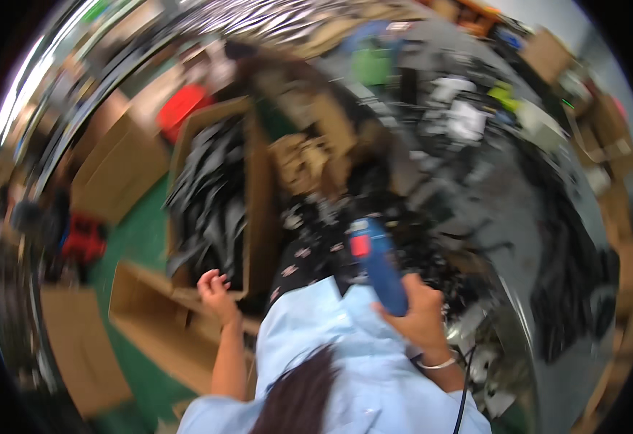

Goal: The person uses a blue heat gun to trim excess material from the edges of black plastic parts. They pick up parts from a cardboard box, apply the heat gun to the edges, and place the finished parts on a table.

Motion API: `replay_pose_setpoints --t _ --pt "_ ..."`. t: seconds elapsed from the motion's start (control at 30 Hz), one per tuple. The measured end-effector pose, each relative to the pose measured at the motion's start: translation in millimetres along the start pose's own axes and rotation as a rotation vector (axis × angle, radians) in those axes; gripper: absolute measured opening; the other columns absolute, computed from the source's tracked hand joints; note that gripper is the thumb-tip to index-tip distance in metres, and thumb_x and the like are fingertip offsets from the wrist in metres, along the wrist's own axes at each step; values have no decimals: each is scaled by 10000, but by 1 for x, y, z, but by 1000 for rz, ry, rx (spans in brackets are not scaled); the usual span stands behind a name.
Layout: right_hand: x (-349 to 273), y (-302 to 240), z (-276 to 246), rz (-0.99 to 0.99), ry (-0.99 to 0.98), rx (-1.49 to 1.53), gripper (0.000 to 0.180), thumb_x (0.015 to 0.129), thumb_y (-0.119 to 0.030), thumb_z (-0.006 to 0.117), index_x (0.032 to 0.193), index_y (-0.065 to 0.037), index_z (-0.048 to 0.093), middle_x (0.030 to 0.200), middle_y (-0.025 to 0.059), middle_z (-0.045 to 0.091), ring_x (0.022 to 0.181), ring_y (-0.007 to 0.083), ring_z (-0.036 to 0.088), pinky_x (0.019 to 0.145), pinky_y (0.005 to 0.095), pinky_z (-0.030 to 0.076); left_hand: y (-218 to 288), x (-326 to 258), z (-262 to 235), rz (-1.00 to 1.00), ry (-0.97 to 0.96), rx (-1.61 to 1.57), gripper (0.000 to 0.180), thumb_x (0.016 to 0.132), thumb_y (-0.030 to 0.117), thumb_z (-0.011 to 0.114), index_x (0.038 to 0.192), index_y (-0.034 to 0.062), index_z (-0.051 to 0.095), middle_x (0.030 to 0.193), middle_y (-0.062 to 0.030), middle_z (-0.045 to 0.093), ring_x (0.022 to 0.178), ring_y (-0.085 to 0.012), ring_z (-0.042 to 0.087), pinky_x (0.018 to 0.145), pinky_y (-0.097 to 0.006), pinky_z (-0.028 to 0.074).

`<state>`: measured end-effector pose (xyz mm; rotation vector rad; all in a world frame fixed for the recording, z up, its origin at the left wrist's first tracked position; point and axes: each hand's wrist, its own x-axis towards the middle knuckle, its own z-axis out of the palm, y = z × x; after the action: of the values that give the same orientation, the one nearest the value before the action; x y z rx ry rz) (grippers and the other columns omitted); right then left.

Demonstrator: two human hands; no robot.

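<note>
Blue power tool in right hand, fingers wrapped round its body, red patch near tip, tip pointing away over heap of dark parts. Black cord hangs below right wrist, bracelet on it. Left hand empty, fingers loosely curled, hovering at edge of open cardboard box full of black parts. Green floor on left; picture motion-blurred.

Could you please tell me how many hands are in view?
2: the left hand at the cardboard box, the right hand gripping a blue tool.
</note>
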<state>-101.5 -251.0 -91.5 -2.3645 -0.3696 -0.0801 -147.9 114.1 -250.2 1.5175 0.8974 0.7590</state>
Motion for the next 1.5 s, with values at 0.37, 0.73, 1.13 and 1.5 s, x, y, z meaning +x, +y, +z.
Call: replay_pose_setpoints --t 0.37,0.73,1.13,1.5 --pt "-45 46 -35 26 527 319 367 594 -194 795 806 -57 528 605 103 532 514 270 554 492 363 450 162 -210 326 483 -1511 8 157 885 142 575 965 15 620 808 -72 618 751 -142 598 679 -277 472" --pt "-84 90 -33 256 816 479 377 675 -245 818 803 -29 537 610 83 531 472 211 524 465 313 411 187 -475 437 1831 -1803 -92 314 741 73 580 1054 90 559 1008 -84 580 1045 -264 533 866 -363 403" --pt "-87 97 -54 444 734 590 403 699 -164 799 976 -3 554 701 52 660 622 141 666 618 266 532 188 -447 479 2206 -1295 249 247 769 182 605 1010 148 566 999 -40 501 1018 -196 463 872 -408 316" --pt "-70 80 -43 406 788 699 367 696 -110 791 956 -12 550 694 37 644 606 111 627 601 259 511 196 -302 456 1685 -1472 550 264 643 144 679 889 86 601 968 -100 553 951 -261 556 761 -403 408"
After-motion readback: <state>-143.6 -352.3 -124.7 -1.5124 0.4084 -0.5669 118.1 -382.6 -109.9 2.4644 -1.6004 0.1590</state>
